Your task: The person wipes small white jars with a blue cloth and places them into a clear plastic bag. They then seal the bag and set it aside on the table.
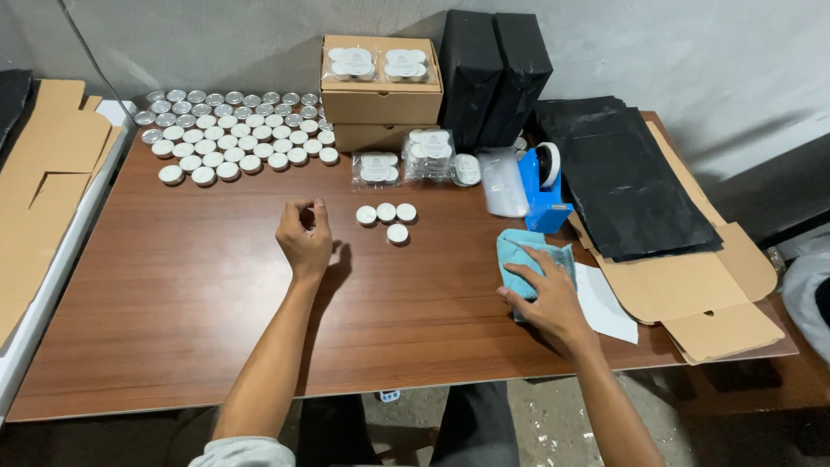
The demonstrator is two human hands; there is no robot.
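Note:
My left hand [304,237] hovers over the brown table [173,294] with its fingers curled in, thumb and fingertips pinched together; I see nothing in it. Just to its right lie several loose white tealight candles [386,220]. My right hand [543,294] rests flat, fingers spread, on a folded light blue cloth [519,249] near the table's front right. A white paper sheet [605,304] lies beside that cloth.
Rows of tealight candles [233,131] fill the back left. Stacked cardboard boxes [380,95] carry wrapped candle packs, with more packs [428,156] in front. A blue tape dispenser [545,188], black bags [622,173], black boxes [493,73] and flat cardboard [700,294] crowd the right; cardboard sheets [43,173] lie left.

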